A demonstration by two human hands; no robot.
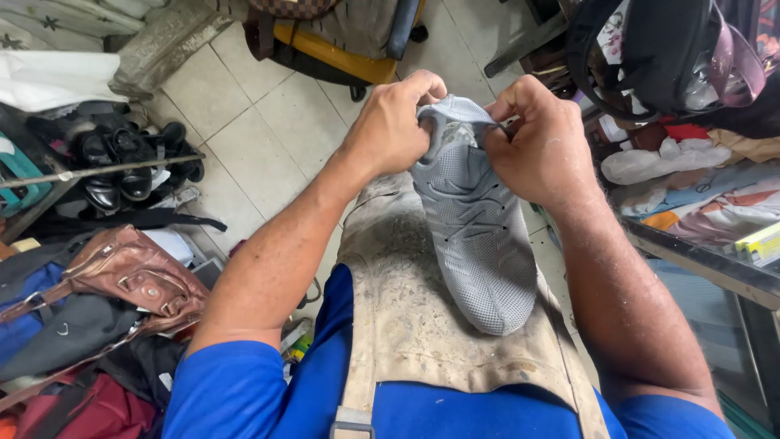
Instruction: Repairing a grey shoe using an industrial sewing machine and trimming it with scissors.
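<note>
Grey knit makes up the shoe (475, 232), a soft sneaker lying lengthwise on the person's lap with its toe toward the body and its heel opening away, so the collar sits where both hands can reach it. It rests on a worn, dusty leather apron (406, 317) spread over blue clothing, which gives a firm, flat bed and keeps the shoe from sliding. The left hand (390, 126) is closed, its fingers curled over the near edge of the collar and pinching the fabric. The right hand (540, 146) is also closed, thumb and fingers gripping the opposite edge, so the 2 hands hold the opening between them from either side; what lies inside the opening cannot be made out. On the tiled floor (268, 138) to the left stand black shoes (130, 158) on a low rack, and nearer the body lies a brown leather bag (134, 280) among other bags. At the right sits a cluttered shelf (691, 244) with cloths.
</note>
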